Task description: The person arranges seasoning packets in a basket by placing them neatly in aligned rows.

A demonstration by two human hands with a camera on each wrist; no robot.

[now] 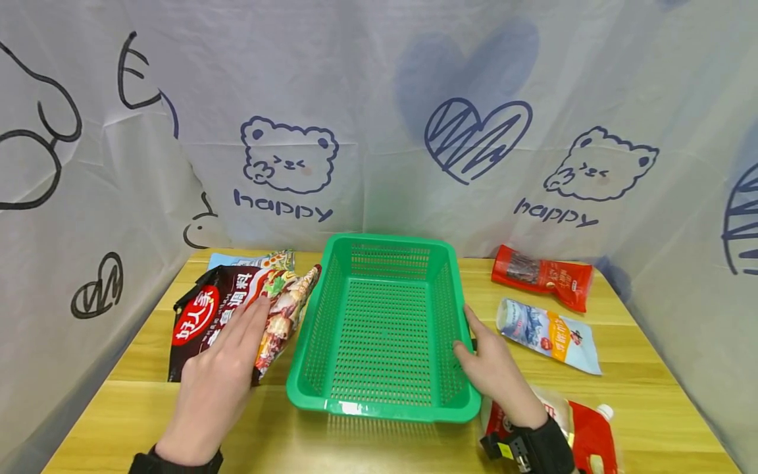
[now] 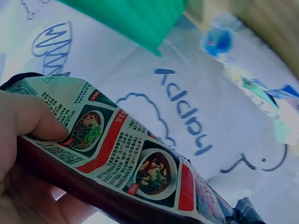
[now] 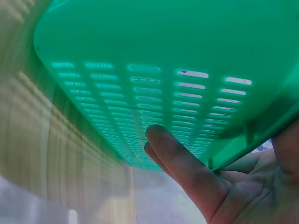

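My left hand (image 1: 219,375) holds a dark red and black seasoning packet (image 1: 198,316) to the left of the basket. The left wrist view shows the thumb pressing the packet's back (image 2: 107,140), printed with dish pictures, and fingers on its other side. The packet looks raised and tilted, its right edge near the basket rim. A green perforated plastic basket (image 1: 391,412) stands mid-table with nothing in it. My right hand (image 1: 500,368) grips the basket's right rim, thumb over the top. In the right wrist view, its fingers (image 3: 182,163) reach beneath the rim along the outer wall (image 3: 140,37).
Behind the held packet lies a light blue packet (image 1: 222,260), partly hidden. On the right are a red packet (image 1: 556,276), a blue-and-white pouch (image 1: 547,334) and a red spouted pouch (image 1: 592,428), partly under my right wrist. A drawn-on white curtain (image 1: 379,184) borders the wooden table (image 1: 331,454).
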